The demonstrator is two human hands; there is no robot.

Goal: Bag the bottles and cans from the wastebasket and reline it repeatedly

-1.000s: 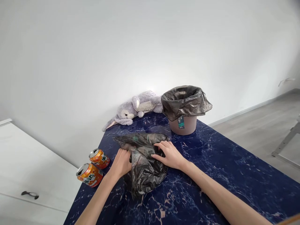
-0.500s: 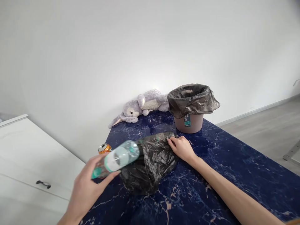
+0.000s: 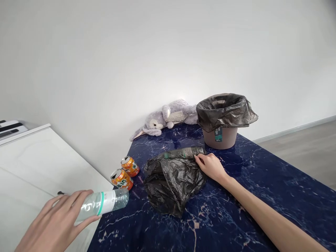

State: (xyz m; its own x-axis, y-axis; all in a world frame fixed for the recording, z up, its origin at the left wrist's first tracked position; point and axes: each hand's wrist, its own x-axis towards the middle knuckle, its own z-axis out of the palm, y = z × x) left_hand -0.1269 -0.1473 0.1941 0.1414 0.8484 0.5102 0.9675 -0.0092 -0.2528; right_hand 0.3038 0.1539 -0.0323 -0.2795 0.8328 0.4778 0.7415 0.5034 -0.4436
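Observation:
My left hand is closed round a clear plastic bottle with a white and green label, its base pointing right over the table's left edge. Two orange drink cans stand just behind the bottle. A black plastic bag lies crumpled on the table, its mouth facing left. Through the far part of the bag shows another bottle, lying on its side. The thumb and fingers of my right hand pinch the bag near that bottle's right end.
A brown bin lined with a dark bag stands at the back right. Beside it, a grey plush rabbit lies against the wall. The blue marbled table adjoins a white cabinet on the left.
My left hand has drawn the bottle left and down, away from the bag's mouth. Both cans now show fully. My right hand keeps its grip on the bag; the view has shifted left.

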